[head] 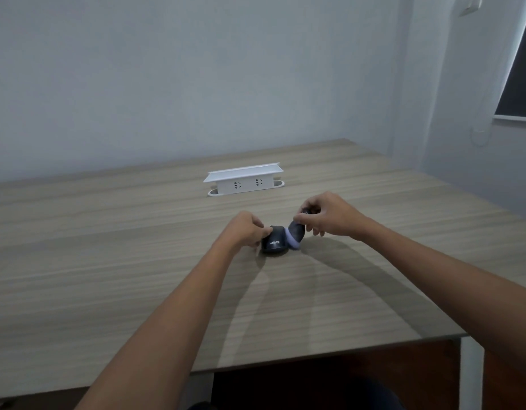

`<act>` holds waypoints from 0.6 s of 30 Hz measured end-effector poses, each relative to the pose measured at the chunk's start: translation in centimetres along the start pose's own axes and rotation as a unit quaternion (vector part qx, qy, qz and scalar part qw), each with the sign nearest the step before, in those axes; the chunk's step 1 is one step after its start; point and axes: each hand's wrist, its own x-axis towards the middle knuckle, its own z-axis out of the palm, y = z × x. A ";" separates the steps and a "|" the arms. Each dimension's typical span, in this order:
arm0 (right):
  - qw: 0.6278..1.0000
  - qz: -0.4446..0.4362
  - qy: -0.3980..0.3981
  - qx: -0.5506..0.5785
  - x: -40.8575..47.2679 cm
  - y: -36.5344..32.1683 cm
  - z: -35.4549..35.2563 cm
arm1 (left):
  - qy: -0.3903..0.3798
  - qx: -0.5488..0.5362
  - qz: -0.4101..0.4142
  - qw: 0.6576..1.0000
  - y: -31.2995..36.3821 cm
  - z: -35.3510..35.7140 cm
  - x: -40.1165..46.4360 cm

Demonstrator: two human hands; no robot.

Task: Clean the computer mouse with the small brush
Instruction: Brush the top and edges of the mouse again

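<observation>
A black computer mouse [274, 241] with a pale logo on its rear lies on the wooden table [108, 247], near the middle. My left hand [244, 229] grips its left side with fingers and thumb. My right hand [327, 216] pinches the dark handle of a small brush [295, 232]. The brush slants down to the left, and its pale bristle end touches the mouse's right side. Part of the brush handle is hidden inside my fingers.
A white pop-up socket box [244, 182] stands open on the table behind the mouse, close to the wall. The table's front edge runs near my forearms, with a white leg [471, 377] at the right corner. A window sits at the far right.
</observation>
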 end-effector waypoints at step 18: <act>0.993 -0.106 -0.051 -0.006 -2.1 -0.9 0.6 | -0.062 -0.090 0.074 0.991 -1.3 -0.8 -0.5</act>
